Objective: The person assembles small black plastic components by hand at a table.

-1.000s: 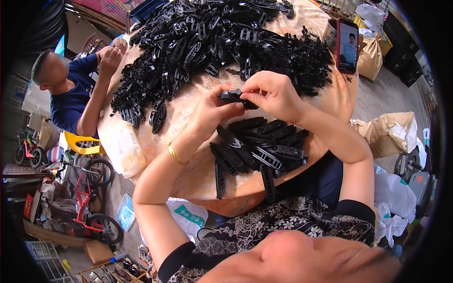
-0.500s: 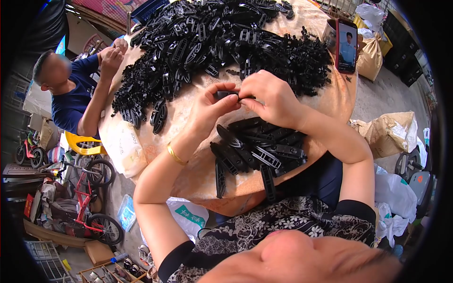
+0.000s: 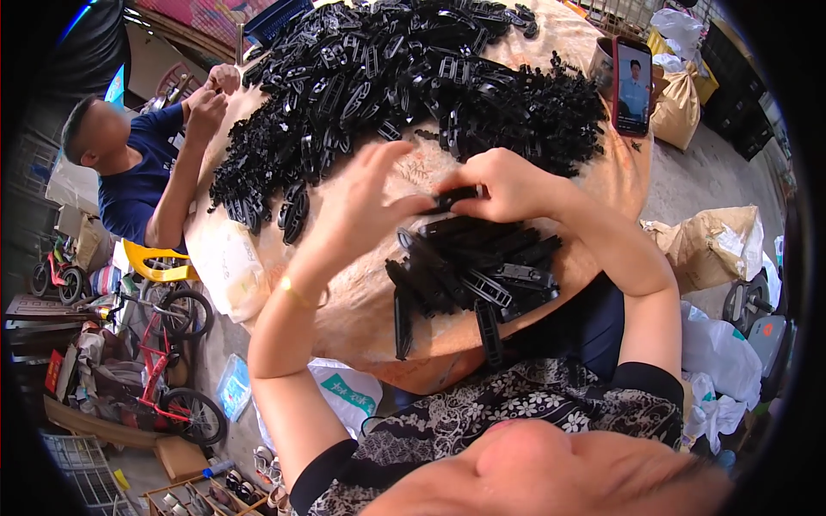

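Right hand (image 3: 503, 182) hides most of black clip (image 3: 449, 199).

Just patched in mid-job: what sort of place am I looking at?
Probably an informal home or yard workshop for hand assembly. A round table holds a big heap of black plastic parts, a co-worker sits at it, and bicycles and sacks stand around.

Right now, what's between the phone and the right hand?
Head view: the edge of the big black parts heap lies between the phone and the right hand.
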The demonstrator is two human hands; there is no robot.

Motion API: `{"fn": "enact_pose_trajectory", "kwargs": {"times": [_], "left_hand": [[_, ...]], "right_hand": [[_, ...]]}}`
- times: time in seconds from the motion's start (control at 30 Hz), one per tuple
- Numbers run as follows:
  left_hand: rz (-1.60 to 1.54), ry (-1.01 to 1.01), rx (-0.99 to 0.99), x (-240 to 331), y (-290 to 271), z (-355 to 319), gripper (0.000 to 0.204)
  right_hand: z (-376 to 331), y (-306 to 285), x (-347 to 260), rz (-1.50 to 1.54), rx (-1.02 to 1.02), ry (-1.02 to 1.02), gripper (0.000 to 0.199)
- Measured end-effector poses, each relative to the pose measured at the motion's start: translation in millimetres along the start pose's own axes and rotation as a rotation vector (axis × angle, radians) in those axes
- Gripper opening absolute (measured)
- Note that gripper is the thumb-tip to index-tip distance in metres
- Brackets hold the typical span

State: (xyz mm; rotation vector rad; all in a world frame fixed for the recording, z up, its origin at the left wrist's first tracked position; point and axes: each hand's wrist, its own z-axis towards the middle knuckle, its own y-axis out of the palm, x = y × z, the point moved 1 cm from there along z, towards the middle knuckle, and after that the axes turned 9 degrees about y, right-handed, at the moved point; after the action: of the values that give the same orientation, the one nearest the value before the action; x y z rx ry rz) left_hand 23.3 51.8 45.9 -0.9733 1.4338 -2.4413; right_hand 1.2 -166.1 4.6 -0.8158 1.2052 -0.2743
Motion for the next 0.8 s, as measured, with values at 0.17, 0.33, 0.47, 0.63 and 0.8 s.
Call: {"fn": "enact_pose_trajectory", "kwargs": {"times": [0.17,0.33,0.47,0.63,0.8], "left_hand": [[0.707,-0.311,-0.121,-36,-46,-20,0.058],[0.617,-0.58,-0.311,-76,-47,-55,0.054],[0.541,-0.404,-0.124,-57,-22,-48,0.043],[0.287,-0.096,-0.109,-25,17,-10,0.042],[0.284,0.093,-0.109,-13,50,31,0.035]], "right_hand": [[-5,-2,5,-0.025,-0.063,-0.207,0.018],[-1,-18,11,-0.344,0.205,0.0,0.031],[-4,-40,23,-0.518,0.633,0.049,0.018],[-7,-37,27,-0.811,0.422,0.206,0.022],[-7,-27,21,-0.88,0.448,0.181,0.025]]}}
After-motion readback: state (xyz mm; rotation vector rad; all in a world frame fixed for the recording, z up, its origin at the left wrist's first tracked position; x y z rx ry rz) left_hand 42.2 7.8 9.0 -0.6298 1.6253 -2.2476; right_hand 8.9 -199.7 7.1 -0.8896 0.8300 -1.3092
